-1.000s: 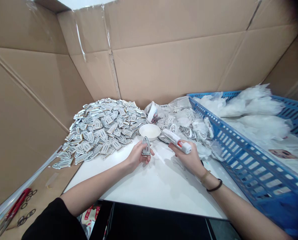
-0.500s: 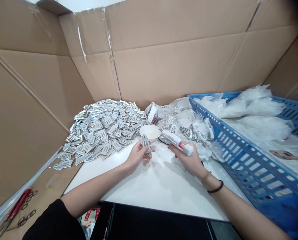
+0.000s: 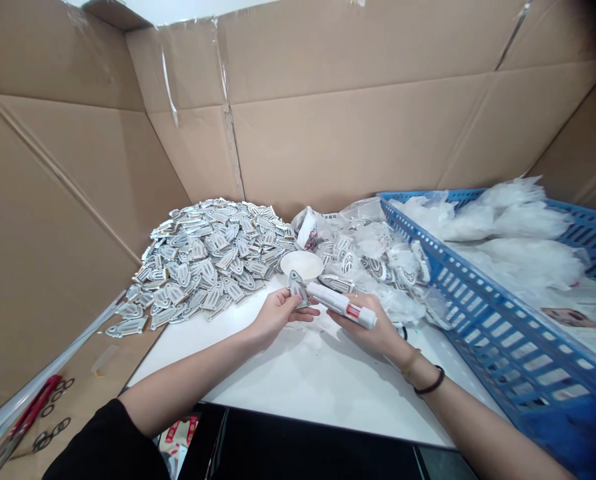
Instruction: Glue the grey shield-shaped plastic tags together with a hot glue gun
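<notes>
Between the thumb and fingers of my left hand is a small grey pointed, slotted piece, held upright. My right hand is wrapped around a thick white pen-like tool with a red section near its rear end. The tool's front end is at the right side of the grey piece; whether they touch I cannot tell. A shallow white bowl stands just behind my left hand. To its left rises a large heap of similar grey pieces.
Clear plastic bags with patterned pieces lie behind my right hand. A blue crate with filled translucent bags stands at the right. Red-handled scissors and black rings lie at lower left. Cardboard walls enclose the white table.
My right hand has moved left with the white tool, bringing its front end to the grey piece. My left hand has shifted slightly right, still holding the piece.
</notes>
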`<state>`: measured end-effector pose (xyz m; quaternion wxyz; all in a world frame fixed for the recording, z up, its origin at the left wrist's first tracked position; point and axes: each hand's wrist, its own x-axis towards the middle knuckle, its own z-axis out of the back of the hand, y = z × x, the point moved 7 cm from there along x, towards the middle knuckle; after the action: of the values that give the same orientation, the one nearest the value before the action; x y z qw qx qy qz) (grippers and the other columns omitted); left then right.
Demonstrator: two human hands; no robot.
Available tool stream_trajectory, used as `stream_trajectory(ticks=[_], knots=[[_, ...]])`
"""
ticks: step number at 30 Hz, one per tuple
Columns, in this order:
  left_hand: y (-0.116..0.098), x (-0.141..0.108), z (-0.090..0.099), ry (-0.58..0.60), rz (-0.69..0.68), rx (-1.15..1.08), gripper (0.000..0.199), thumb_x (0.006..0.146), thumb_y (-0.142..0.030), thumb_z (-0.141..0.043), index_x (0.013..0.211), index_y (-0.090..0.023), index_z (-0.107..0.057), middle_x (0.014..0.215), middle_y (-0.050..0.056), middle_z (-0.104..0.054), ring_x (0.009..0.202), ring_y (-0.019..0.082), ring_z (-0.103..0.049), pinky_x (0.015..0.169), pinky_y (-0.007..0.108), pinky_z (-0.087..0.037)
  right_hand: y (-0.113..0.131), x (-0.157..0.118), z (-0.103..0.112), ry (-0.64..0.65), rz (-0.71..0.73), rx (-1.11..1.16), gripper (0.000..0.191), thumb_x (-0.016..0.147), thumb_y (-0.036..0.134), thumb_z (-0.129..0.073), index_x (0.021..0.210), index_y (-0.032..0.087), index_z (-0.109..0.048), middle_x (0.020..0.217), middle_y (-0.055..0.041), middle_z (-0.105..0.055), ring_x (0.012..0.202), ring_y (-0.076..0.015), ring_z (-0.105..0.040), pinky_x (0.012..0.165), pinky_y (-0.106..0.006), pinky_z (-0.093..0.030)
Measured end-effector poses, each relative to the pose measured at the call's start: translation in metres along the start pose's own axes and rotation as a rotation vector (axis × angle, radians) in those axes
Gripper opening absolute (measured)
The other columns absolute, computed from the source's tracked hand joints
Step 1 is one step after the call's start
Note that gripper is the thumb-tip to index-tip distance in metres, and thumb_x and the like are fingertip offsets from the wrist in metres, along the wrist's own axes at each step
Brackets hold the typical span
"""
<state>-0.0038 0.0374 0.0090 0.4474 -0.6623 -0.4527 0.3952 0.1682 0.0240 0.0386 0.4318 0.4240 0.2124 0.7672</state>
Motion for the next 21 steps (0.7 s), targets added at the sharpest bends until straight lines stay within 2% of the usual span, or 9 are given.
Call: stream_trajectory(ticks=[3,21], knots=[[0.0006,0.0003,0.0005,0.010,-0.013,0.011,0.020,0.088,-0.030,-0.072,0.091,-0.010,-0.070,0.103,0.016,-0.076,0.083,0.023,-0.077,0.072,0.027,-0.061,0.0027,0.0004,-0.0050,0.086,0.030,-0.076,0.029,0.089,0.034,-0.058,0.063,0.025,-0.049,0.060,-0.0027,-0.058,0.053,-0.0179,-0.051,0.055,-0.035,-0.037],[0.0029,-0.0002,-0.0001,0.012,0.030,-0.011,0.024,0.088,-0.033,-0.075,0.092,-0.010,-0.072,0.100,0.016,-0.077,0.081,0.021,-0.076,0.074,0.027,-0.061,0.0022,-0.0012,-0.0044,0.086,0.008,-0.077,0.034,0.085,0.027,-0.055,0.058,0.025,-0.035,0.054,0.0007,-0.046,0.048,-0.0161,-0.044,0.052,-0.033,-0.031]])
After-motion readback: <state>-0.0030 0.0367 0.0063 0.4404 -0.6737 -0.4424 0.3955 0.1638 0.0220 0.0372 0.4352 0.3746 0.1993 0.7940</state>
